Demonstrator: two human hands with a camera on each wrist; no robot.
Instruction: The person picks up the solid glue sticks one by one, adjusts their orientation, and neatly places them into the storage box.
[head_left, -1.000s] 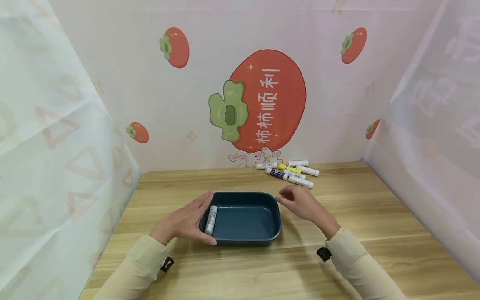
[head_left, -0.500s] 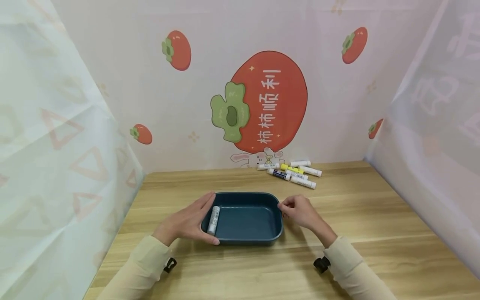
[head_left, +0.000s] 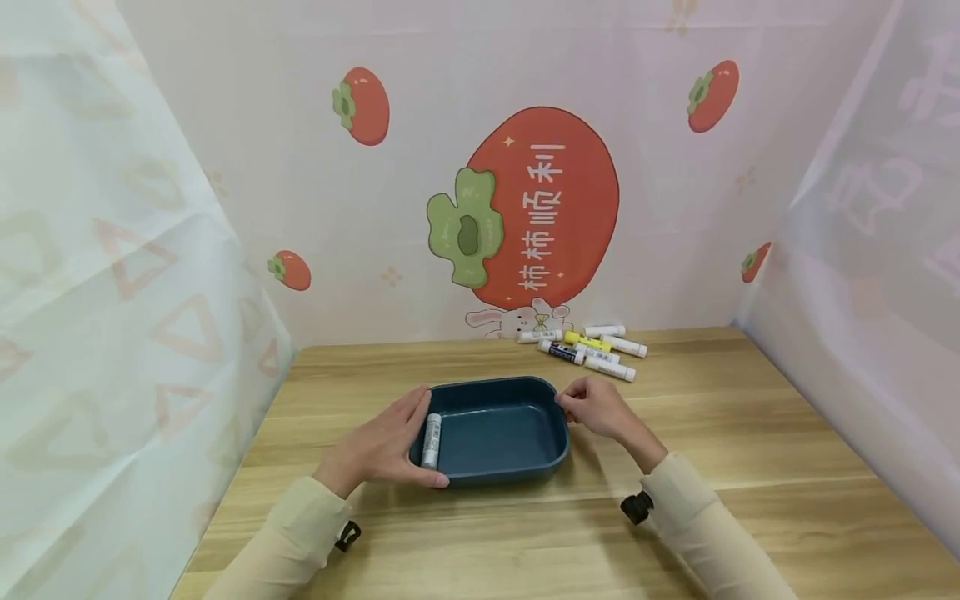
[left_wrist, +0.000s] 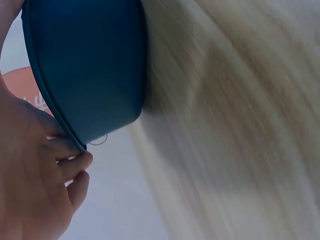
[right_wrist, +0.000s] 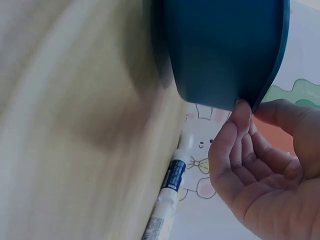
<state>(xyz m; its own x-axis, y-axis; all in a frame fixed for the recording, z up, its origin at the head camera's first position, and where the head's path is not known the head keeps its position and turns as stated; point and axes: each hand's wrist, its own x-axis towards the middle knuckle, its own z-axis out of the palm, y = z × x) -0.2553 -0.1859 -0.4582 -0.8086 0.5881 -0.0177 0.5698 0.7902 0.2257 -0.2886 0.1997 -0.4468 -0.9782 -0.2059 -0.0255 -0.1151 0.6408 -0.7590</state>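
A dark teal rectangular dish (head_left: 498,437) with rounded corners is held between both hands. My left hand (head_left: 384,446) spans its left end, thumb at the near rim and fingers at the far rim. The right hand (head_left: 596,407) pinches the rim near the far right corner between thumb and fingertips, plain in the right wrist view. Inside, along the left wall, lies one white capped tube (head_left: 432,440) with a printed label. In the right wrist view, the dish's right end (right_wrist: 220,55) shows a shadow on the wood below it.
Several similar capped tubes lie loosely heaped at the back of the wooden table (head_left: 495,542), among them a yellow tube (head_left: 588,341) and a dark blue-labelled tube (head_left: 561,352). Behind stands a white cloth backdrop (head_left: 660,208) printed with persimmons. Cloth panels close off both sides.
My right hand has come from beside the dish to pinch its right rim. The dish's right end has shifted slightly up in the head view, tilting the dish. The left hand keeps its hold.
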